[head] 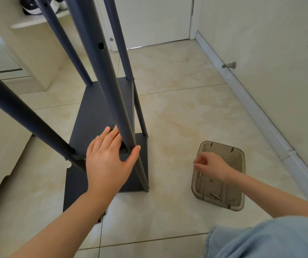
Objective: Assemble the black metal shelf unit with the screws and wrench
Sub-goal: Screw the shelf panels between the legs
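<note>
Left hand (105, 161) reaches to the near upright of the black metal shelf unit (101, 108). Its fingers lie straight and spread behind the round black pole (110, 86) with the thumb on the pole's right side, steadying rather than gripping. Right hand (211, 165) hovers over the smoky translucent plastic tray (237, 159) on the pale tiled floor (177, 112), right of the unit. The fingertips are drawn into a pinch; whether they hold anything I cannot tell. A thin silver screw (200, 173) shows just below them. This looks like fetching a fastener, which next needs carrying to a pole hole and lining up squarely.
</note>
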`<move>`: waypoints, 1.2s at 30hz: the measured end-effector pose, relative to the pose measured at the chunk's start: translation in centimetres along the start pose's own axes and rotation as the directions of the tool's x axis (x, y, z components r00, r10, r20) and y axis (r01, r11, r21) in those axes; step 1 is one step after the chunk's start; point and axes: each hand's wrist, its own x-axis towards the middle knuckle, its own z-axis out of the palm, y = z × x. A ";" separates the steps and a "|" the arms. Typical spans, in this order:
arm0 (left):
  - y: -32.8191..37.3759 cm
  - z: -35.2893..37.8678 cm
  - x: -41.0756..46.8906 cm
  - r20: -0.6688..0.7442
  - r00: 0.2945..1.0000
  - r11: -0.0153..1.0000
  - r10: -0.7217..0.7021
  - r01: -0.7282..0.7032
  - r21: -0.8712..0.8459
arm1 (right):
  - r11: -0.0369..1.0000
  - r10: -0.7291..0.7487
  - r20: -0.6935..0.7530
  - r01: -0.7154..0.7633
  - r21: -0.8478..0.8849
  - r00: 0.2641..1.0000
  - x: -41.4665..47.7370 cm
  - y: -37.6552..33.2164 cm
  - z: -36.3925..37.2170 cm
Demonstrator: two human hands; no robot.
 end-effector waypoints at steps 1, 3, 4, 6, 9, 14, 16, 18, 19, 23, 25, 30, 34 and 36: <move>0.1 -0.3 0.1 0.040 0.999 1.000 -0.008 0.009 -0.016 | 0.997 -0.012 -0.010 0.012 0.073 1.000 -0.3 -1.5 -0.4; 0.3 -0.9 0.6 0.133 0.991 0.998 -0.028 0.035 -0.052 | 0.972 -0.024 0.000 0.023 0.235 1.000 -0.9 -4.6 -1.2; 0.4 -1.3 0.8 0.174 0.984 0.997 -0.039 0.051 -0.064 | 0.947 -0.029 0.021 0.021 0.320 0.999 -1.2 -6.1 -1.6; 0.7 -2.0 1.3 0.238 0.970 0.995 -0.051 0.069 -0.068 | 0.897 -0.059 0.063 0.025 0.441 0.996 -1.6 -9.2 -2.2; 1.2 -3.0 2.0 0.317 0.947 0.996 -0.055 0.072 -0.042 | 0.878 -0.136 0.082 0.082 0.471 0.987 -2.3 -13.1 -2.4; 1.5 -4.3 2.5 0.375 0.925 0.998 -0.065 0.066 0.009 | 0.892 -0.193 0.034 0.160 0.424 0.981 -2.7 -17.1 -0.9; 1.3 -4.7 2.8 0.372 0.926 0.998 -0.059 0.059 0.010 | 0.880 -0.177 0.010 0.153 0.450 0.984 -2.6 -17.9 -0.3; 0.8 -5.0 3.0 0.371 0.927 0.998 -0.052 0.057 -0.002 | 0.865 -0.144 -0.004 0.128 0.485 0.990 -2.5 -18.4 0.5; 0.5 -5.1 3.1 0.370 0.928 0.998 -0.052 0.060 -0.010 | 0.863 -0.133 -0.009 0.120 0.491 0.991 -2.4 -18.7 1.0; -1.1 -5.5 4.3 0.351 0.933 0.995 -0.080 0.095 -0.026 | 0.871 -0.137 -0.037 0.138 0.471 0.990 -1.7 -20.4 3.3; -2.1 -5.6 5.1 0.317 0.945 0.991 -0.087 0.113 -0.066 | 0.879 -0.147 -0.088 0.171 0.446 0.985 -1.1 -21.6 4.5; -4.3 -6.4 7.0 0.262 0.950 0.954 -0.173 0.227 -0.195 | 0.893 -0.180 -0.138 0.221 0.393 0.974 0.7 -24.4 6.7; -6.7 -7.2 7.3 0.254 0.940 0.901 -0.230 0.304 -0.310 | 0.858 -0.235 -0.081 0.246 0.450 0.969 1.3 -25.3 7.5; -7.9 -7.5 7.2 0.254 0.929 0.865 -0.269 0.349 -0.360 | 0.846 -0.254 -0.051 0.248 0.472 0.966 1.6 -25.5 7.5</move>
